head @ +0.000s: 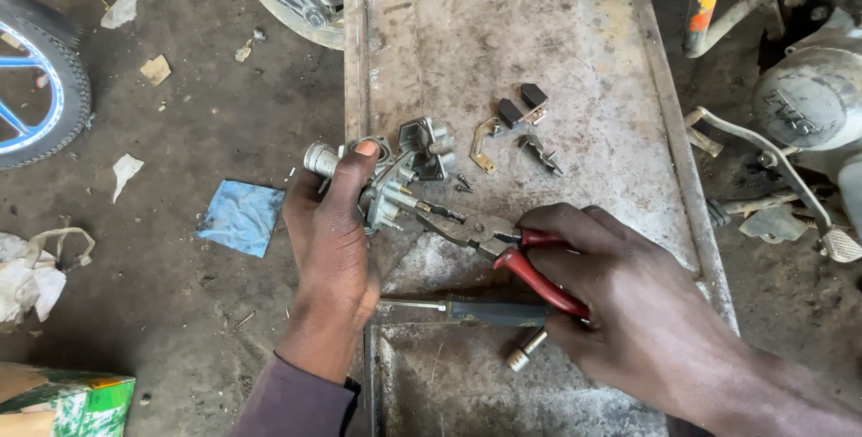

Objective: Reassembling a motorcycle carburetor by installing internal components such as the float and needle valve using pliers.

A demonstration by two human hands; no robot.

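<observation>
My left hand [330,239] grips a small grey metal assembly [388,187] with a round silver cap [320,158] at its left end, held over the left edge of a worn metal bench [503,33]. My right hand [620,298] holds red-handled needle-nose pliers [503,253]; their jaws reach into the assembly. A grey metal housing [426,145] sits just behind the assembly.
On the bench lie two black blocks [521,105] with brass clips, a small bracket [540,153], tiny screws [463,184], a dark-handled screwdriver [485,311] and a short cylinder [524,351]. A bicycle wheel [45,87], blue sheet [241,214] and scraps lie left; motorcycle parts [799,105] stand right.
</observation>
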